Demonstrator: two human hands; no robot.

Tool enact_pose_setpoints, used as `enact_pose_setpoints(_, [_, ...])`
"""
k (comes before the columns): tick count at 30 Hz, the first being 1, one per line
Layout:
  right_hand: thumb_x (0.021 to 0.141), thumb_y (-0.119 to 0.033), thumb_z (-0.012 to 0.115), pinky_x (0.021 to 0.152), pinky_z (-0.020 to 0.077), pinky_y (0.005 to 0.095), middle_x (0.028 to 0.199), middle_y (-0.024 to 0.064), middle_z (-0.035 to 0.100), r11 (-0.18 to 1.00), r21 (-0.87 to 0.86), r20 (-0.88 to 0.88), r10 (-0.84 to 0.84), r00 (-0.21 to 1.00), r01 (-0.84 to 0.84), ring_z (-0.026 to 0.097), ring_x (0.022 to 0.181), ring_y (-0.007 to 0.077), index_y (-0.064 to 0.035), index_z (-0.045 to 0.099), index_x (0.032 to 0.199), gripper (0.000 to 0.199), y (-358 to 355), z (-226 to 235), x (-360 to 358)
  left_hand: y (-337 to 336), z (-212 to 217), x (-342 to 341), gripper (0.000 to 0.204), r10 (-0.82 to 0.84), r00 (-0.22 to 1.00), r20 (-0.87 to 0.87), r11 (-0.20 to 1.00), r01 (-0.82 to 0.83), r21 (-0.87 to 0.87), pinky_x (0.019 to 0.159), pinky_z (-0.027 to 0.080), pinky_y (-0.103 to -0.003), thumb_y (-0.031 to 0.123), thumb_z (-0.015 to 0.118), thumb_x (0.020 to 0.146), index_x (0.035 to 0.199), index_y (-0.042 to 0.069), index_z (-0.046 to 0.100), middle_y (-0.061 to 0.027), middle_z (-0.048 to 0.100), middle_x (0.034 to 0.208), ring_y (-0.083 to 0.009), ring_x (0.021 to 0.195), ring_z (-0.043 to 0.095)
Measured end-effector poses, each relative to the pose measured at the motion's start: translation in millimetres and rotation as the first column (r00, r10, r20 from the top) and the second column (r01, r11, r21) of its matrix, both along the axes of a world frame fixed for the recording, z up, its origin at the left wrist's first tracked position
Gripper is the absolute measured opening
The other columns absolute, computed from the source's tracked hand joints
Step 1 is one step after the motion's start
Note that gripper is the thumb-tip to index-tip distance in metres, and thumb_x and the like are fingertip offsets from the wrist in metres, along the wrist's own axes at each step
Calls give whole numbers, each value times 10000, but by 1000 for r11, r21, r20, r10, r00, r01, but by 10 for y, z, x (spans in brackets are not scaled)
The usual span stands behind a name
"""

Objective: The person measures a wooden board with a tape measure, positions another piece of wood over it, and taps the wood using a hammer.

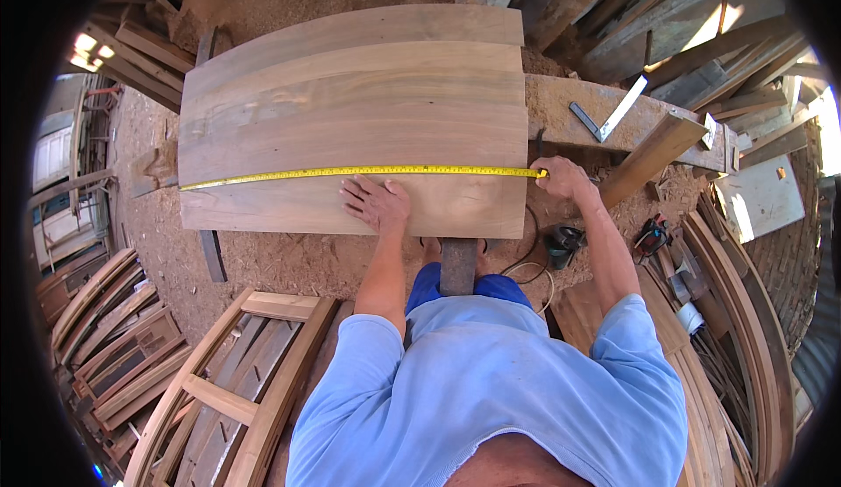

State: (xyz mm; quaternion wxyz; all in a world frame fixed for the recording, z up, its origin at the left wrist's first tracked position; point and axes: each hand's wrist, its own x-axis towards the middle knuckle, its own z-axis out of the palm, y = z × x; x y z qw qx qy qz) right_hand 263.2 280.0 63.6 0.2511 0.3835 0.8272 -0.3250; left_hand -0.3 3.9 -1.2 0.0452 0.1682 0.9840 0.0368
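Left hand [377,204] flat on board [350,110]; right hand [561,179] pinches yellow tape measure [350,172].

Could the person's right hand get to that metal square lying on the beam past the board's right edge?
Probably yes. The right hand pinches the yellow tape measure at the wooden panel's right edge, and the square lies just beyond on the beam, with nothing between. It would have to release the tape first.

We have one view only: a head-worn fisheye looking steeply down, close over the wooden panel [350,119], our own shoulders at the lower edge, straight edges bowing toward the rim.
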Motion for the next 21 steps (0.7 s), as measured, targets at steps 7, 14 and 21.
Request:
enact_pose_setpoints(7, [850, -277, 690, 965, 514, 481, 1157, 115, 708, 1000, -4, -3, -13, 1000, 13, 648, 1134, 342, -255, 697, 1177, 328, -31, 6, 6, -11, 5, 10, 825, 0, 1000, 7, 1000, 0, 7, 1208, 44, -627, 396, 446, 929, 1544, -90, 186, -336, 143, 1619, -507, 1511, 65])
enact_pose_setpoints(14, [853, -265, 685, 953, 520, 472, 1146, 124, 709, 997, -71, -109, -5, 994, -3, 655, 1115, 336, -219, 696, 1178, 328, -133, 64, -4, -3, -35, 1, 836, 2, 1000, -22, 999, -2, 39, 1209, 53, -625, 389, 455, 925, 1539, -106, 175, -337, 141, 1620, -501, 1513, 79])
enact_pose_setpoints(21, [846, -196, 685, 925, 524, 440, 1089, 193, 710, 993, -112, -195, 19, 981, -41, 660, 1057, 376, -104, 682, 1188, 353, -306, 171, 72, 79, 27, -11, 860, 22, 998, 61, 1000, -22, -14, 1227, 7, -589, 385, 453, 928, 1552, -111, 131, -304, 72, 1647, -457, 1536, 16])
